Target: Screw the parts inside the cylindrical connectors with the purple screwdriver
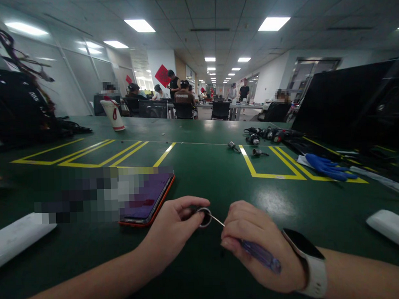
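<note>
Item: small round black part with a silver metal rim (205, 217), held just above the near middle of the dark green work table (203, 167). The left hand (176, 229) pinches it between thumb and fingertips. The right hand (255, 239) is clenched around a screwdriver with a translucent purple handle (260, 255); its thin metal shaft meets the ring from 3 o'clock. A white-strapped smartwatch sits on the right wrist (310, 261).

Surface: matte green top marked with yellow tape outlines. At 10 o'clock of the ring, just beside the left hand, lies a phone in an orange-red case (149, 199), its screen partly blurred out. At 1 o'clock, well apart, lie loose small black-and-silver parts (256, 141), and beyond them, toward 2 o'clock, a blue glove (327, 167). A white paper cup with a red mark (113, 114) stands far off at 11 o'clock.

Room: open office, ceiling panels lit, people seated and standing at distant desks, a red diamond sign on a far pillar.

Unclear or cut off: white oblong objects at the left (19, 236) and right (390, 226) edges run out of view; the dark masses at 9 and 3 o'clock cannot be identified; the screwdriver tip is hidden inside the ring.
</note>
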Tool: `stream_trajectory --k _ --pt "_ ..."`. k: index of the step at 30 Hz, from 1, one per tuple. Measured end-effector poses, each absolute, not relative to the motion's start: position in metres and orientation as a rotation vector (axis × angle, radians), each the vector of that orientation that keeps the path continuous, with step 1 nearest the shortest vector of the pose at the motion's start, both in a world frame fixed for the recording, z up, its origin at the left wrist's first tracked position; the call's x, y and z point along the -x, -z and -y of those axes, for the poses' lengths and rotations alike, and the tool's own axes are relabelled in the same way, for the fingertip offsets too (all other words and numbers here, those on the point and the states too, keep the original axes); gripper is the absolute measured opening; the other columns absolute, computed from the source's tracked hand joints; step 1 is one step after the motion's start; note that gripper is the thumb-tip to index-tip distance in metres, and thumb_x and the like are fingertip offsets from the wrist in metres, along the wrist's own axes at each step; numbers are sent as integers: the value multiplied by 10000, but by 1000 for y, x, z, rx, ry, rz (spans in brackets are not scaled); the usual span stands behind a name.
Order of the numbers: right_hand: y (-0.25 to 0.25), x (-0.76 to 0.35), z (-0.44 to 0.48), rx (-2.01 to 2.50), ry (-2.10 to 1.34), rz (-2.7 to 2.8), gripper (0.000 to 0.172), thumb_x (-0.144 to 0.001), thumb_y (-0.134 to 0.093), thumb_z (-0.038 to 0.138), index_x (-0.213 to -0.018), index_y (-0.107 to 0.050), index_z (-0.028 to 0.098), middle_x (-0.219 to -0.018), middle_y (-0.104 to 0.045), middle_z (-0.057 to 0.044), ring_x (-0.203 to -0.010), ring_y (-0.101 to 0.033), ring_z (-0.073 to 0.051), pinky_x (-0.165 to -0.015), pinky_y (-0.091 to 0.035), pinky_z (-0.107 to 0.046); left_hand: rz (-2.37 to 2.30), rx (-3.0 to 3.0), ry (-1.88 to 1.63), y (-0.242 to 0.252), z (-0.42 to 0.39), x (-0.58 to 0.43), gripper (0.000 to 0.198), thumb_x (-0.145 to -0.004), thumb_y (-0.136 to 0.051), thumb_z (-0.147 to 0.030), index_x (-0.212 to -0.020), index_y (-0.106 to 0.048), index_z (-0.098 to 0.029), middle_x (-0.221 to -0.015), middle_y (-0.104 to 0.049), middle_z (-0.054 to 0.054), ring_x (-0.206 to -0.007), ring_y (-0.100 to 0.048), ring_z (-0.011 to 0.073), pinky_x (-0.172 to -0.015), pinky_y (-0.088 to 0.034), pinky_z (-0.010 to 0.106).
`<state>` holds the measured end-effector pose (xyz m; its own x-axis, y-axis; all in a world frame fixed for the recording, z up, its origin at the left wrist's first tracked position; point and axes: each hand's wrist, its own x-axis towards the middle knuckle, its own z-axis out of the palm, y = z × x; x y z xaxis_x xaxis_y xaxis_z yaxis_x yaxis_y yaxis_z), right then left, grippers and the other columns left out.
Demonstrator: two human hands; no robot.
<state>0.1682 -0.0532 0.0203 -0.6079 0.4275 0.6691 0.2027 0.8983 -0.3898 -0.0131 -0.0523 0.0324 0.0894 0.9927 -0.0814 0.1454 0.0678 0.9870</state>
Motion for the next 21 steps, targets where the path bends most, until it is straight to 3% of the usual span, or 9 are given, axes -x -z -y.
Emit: stream_trajectory --k 21 --pt "-21 -165 58 415 -164 2309 153 -895 -431 184 -797 -537 134 -668 -584 -62 -647 -498 -163 -596 -382 -311 -1306 -1393 -1014 -34 56 13 231 -683 -616 -206 -892 -710 -174 -863 -735 33 -795 -673 199 -725 -539 290"
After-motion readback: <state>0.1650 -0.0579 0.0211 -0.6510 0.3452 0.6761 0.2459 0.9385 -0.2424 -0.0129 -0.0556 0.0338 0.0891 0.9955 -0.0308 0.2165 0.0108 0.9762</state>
